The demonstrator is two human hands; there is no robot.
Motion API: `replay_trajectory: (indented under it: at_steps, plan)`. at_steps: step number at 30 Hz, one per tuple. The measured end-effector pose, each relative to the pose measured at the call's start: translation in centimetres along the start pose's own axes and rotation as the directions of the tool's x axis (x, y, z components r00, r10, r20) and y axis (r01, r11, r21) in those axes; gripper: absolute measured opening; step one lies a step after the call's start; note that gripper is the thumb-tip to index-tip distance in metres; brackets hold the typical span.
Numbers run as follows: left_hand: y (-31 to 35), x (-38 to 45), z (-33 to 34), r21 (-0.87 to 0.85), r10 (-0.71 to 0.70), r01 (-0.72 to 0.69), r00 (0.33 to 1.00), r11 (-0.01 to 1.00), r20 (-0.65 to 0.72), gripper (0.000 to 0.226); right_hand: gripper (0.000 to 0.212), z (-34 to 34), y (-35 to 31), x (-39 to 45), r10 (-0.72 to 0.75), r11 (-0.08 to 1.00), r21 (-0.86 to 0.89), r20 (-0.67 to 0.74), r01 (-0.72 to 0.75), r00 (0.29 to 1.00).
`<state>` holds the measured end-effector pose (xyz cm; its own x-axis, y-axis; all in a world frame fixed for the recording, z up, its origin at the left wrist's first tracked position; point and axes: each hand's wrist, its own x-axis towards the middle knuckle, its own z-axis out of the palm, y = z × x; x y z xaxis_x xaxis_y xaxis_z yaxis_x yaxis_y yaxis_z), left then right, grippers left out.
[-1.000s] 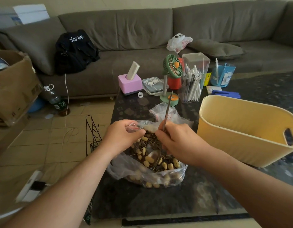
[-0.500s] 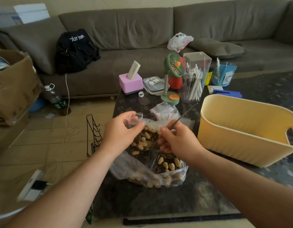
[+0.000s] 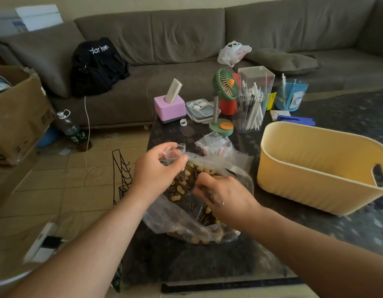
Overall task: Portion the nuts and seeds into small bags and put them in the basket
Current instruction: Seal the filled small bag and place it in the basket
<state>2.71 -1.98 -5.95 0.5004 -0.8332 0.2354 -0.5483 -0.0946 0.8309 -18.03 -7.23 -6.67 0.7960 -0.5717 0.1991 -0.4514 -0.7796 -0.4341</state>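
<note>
Left of centre: left hand [image 3: 158,168] pinches the rim of a small bag [image 3: 174,152] between thumb and curled fingers, mouth held open and up, just above the left edge of the big bag [image 3: 199,211].

Centre: big bag sits on the dark table [image 3: 207,265], open at the top, holding the nuts and seeds [image 3: 182,188]: pale nuts mixed with striped dark seeds.

Right of centre: right hand [image 3: 225,196] is down inside the big bag's mouth, fingers curled, seemingly around a spoon handle. The tool is mostly hidden by the hand, so what it holds can't be told for sure.

Just behind the big bag, upper centre: a heap of spare bags [image 3: 212,145], clear with red strips.

Right side: yellow basket [image 3: 293,179] stands on the table, near the big bag but apart. Its floor is mostly hidden by the near wall; can't tell if any filled bags are in.

Step, as I judge it: scooping a portion for the small bag. The small bag looks empty or nearly so.

Next move needs: lift the scoop level, bring it to the small bag's mouth, tip in without spilling. Left hand must keep the mouth wide. Then seal and drop in the basket.
</note>
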Motion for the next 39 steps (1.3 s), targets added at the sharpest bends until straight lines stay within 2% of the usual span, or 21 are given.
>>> replay_trajectory:
  at_steps: [2,3,6,7,8,9,13,18,21,23,26,29,33,39]
  plan:
    - [-0.2,0.0,-0.1,0.002,0.005,-0.005,1.0,1.0,0.019,0.04,0.01,0.3,0.1,0.2,0.153,0.972,0.19,-0.062,-0.139,0.986]
    - [-0.3,0.0,-0.1,0.007,0.01,-0.011,0.999,1.0,0.03,0.041,0.006,0.2,0.2,0.4,0.258,0.925,0.302,-0.051,-0.231,0.965]
    - [-0.5,-0.1,-0.2,0.005,0.023,-0.023,0.999,1.0,0.05,0.044,0.007,-0.9,-0.1,0.9,0.518,0.625,0.63,0.107,-0.461,0.849]
    - [-0.7,-0.1,-0.2,-0.004,0.024,-0.024,0.998,1.0,0.058,0.045,0.008,-1.4,-0.2,1.0,0.545,0.55,0.681,0.147,-0.485,0.825]
    - [-0.7,-0.1,-0.2,-0.015,0.023,-0.022,0.997,1.0,0.068,0.046,0.009,-2.0,-0.3,0.9,0.553,0.525,0.696,0.158,-0.49,0.818]
    - [-0.8,-0.1,-0.2,-0.024,0.024,-0.022,0.997,0.999,0.075,0.046,0.01,-2.7,-0.4,0.8,0.549,0.545,0.683,0.149,-0.487,0.823]
    - [-0.8,-0.2,-0.4,-0.054,0.02,-0.014,0.992,0.998,0.128,0.038,0.014,-5.3,-0.6,0.0,0.493,0.733,0.523,0.032,-0.435,0.869]
    - [-0.9,-0.5,-0.3,0.093,0.028,-0.061,0.947,0.994,0.32,0.04,0.018,-8.5,-1.3,-0.7,0.385,0.903,0.265,-0.144,-0.34,0.912]
    - [-0.8,-0.7,0.3,0.206,0.047,-0.131,0.928,0.97,0.37,0.057,0.016,-10.2,-1.8,-0.6,0.337,0.934,0.2,-0.223,-0.295,0.915]
    - [-0.6,-0.8,0.7,0.219,0.061,-0.159,0.916,0.963,0.396,0.059,0.016,-11.0,-1.9,-0.5,0.287,0.953,0.183,-0.277,-0.243,0.917]
    - [-0.2,-1.2,1.2,0.214,0.081,-0.188,0.901,0.959,0.427,0.059,0.015,-11.3,-2.1,-0.5,0.092,0.994,0.082,-0.329,-0.069,0.94]
    - [-0.1,-1.2,1.7,0.249,0.088,-0.214,0.896,0.944,0.436,0.073,0.014,-10.2,-1.9,-0.6,-0.111,0.993,-0.073,-0.26,0.095,0.959]
    - [-0.2,-1.1,1.8,0.245,0.056,-0.172,0.908,0.954,0.416,0.088,0.026,-8.9,-1.4,-0.7,-0.201,0.972,-0.163,-0.22,0.167,0.954]
    - [-0.5,-1.2,1.8,0.193,0.017,-0.092,0.934,0.977,0.356,0.066,0.025,-8.2,-1.4,-1.0,-0.25,0.963,-0.167,-0.265,0.211,0.931]
